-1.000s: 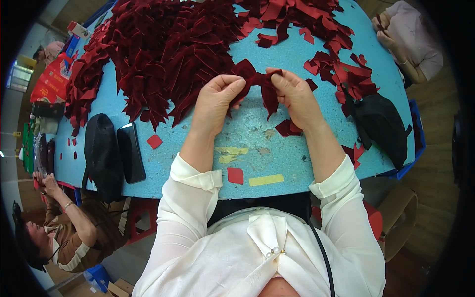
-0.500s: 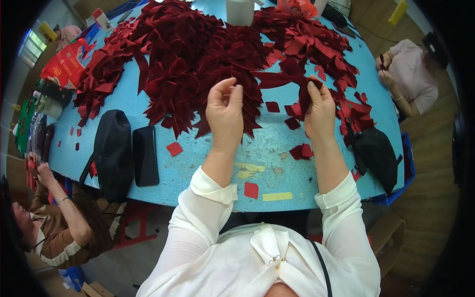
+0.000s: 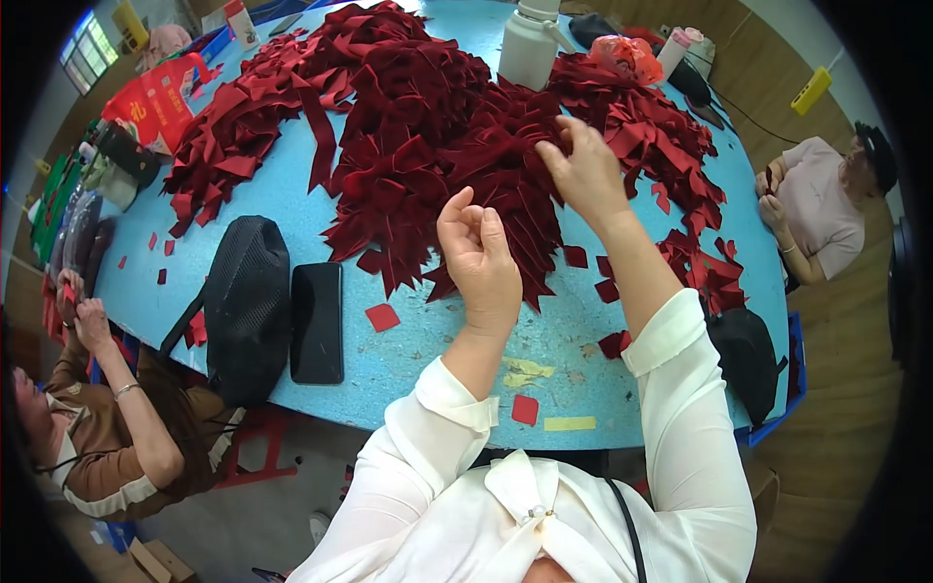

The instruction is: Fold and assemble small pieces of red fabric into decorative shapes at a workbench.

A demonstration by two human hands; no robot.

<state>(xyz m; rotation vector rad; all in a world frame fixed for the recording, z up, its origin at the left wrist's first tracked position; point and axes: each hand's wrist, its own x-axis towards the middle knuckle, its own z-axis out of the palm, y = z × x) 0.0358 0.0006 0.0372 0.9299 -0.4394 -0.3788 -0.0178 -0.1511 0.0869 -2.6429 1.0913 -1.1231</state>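
Note:
My left hand [image 3: 478, 255] hovers over the near side of the bow pile, its fingers loosely curled and the thumb apart from the index finger. Nothing shows in it. My right hand [image 3: 591, 173] reaches over the right side of the dark red velvet bows [image 3: 496, 185], thumb and fingers spread at the bows there. Some fingertips are partly hidden, and no bow hangs from that hand. The bows lie heaped in overlapping rows with pointed tails toward me.
Brighter red fabric pieces lie at left [image 3: 228, 141] and right [image 3: 637, 121]. A white bottle [image 3: 530, 47] stands behind the bows. A black pouch [image 3: 248, 311] and phone [image 3: 317, 324] are at left, another black pouch [image 3: 746, 360] at right. Co-workers sit on both sides.
My right hand has moved left and away from me onto the pile and let go of the dark red bow. My left hand has shifted slightly right and nearer. The view has shifted too.

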